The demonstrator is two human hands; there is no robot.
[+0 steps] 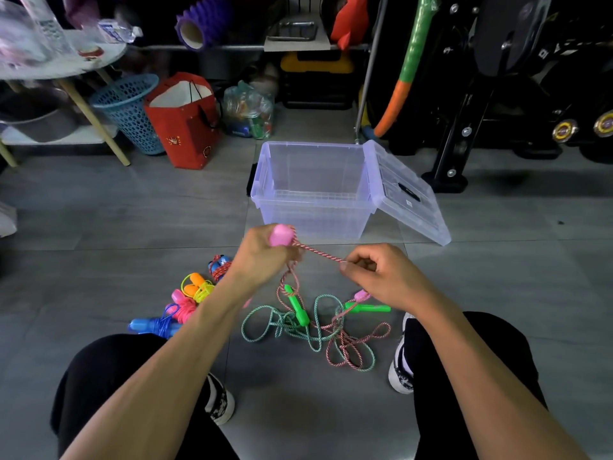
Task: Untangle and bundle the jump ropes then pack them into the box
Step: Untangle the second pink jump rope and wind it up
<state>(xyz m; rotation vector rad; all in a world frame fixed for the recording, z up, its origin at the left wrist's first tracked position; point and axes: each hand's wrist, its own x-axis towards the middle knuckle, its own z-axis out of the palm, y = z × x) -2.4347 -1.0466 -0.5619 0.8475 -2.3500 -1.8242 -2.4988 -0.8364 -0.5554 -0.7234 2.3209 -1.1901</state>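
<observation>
My left hand [263,252] grips a pink handle [281,234] of the pink-and-white jump rope [320,253]. My right hand [381,277] pinches that rope a short way along, so a stretch runs taut between the hands. The rest of it lies on the floor tangled with a green rope [292,323] that has two green handles [298,307]. The second pink handle [361,295] lies below my right hand. Several bundled ropes [185,300] in orange, pink, blue and red lie to the left. The clear plastic box [315,190] stands open ahead with nothing inside.
The box lid [406,194] leans open at the box's right side. A red paper bag [185,121], a blue basket [129,107] and a table leg [96,121] stand at the back left; black gym gear [497,94] at the back right. My knees and shoes flank the ropes.
</observation>
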